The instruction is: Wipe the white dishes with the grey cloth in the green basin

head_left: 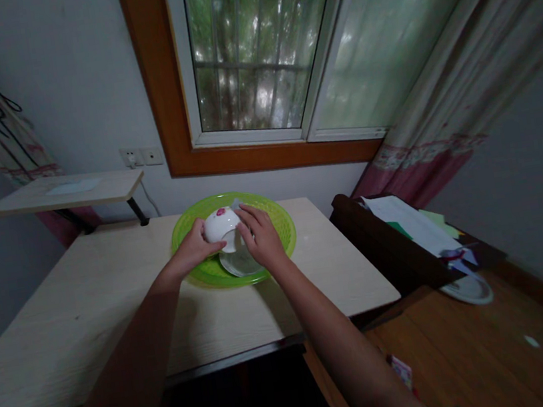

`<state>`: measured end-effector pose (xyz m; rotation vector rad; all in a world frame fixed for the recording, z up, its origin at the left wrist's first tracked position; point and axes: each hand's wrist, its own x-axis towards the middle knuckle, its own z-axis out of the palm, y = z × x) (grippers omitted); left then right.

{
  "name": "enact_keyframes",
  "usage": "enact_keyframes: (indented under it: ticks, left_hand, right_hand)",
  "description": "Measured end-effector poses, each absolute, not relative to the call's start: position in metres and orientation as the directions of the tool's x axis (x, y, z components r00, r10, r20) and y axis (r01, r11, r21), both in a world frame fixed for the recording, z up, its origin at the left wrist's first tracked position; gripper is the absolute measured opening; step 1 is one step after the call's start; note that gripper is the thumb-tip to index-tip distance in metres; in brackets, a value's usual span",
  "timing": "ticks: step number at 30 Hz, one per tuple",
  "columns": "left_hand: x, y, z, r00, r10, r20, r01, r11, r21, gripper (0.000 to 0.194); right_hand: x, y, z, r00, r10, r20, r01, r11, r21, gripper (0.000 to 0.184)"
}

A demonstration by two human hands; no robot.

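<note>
Here we see the white bowl (219, 226) tilted over the green basket (284, 230), directly between our hands: our left hand (194, 250) grasps its left side; our right hand (263, 237) lies at its right, whether gripping we cannot tell

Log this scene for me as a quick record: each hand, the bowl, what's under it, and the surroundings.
Left hand: grips the bowl
Right hand: at the bowl's right side; exact contact unclear
Bowl: white, red mark, tilted, above the basket
Basket: green, on the table, with a pale dish in it
Surroundings: shelf at left, window behind
</note>
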<state>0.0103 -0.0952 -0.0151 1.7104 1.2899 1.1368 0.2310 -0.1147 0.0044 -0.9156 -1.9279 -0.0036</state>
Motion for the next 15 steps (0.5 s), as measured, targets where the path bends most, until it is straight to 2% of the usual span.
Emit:
enact_keyframes:
  ticks: [4, 8, 11, 15]
  left_hand:
    - [0.0099, -0.0961, -0.0148, 0.096, 0.97, 0.225, 0.318, -0.244, 0.916, 0.059]
    - [0.0102, -0.0967, -0.0147, 0.107, 0.97, 0.219, 0.29, -0.241, 0.926, 0.06]
    - [0.0101, -0.0977, -0.0137, 0.115, 0.969, 0.218, 0.312, -0.244, 0.918, 0.059]
    - [0.0101, -0.0993, -0.012, 0.127, 0.966, 0.224, 0.321, -0.253, 0.913, 0.058]
  right_hand:
    - [0.2326, -0.107, 0.0021, -0.163, 0.653, 0.739, 0.551, 0.682, -0.481, 0.038]
    - [0.2319, -0.1032, -0.0018, -0.158, 0.698, 0.698, 0.503, 0.665, -0.552, 0.042]
    - [0.231, -0.1042, -0.0031, -0.182, 0.706, 0.684, 0.5, 0.666, -0.554, 0.046]
    - [0.2313, -0.1088, -0.0003, -0.22, 0.66, 0.718, 0.498, 0.709, -0.499, 0.048]
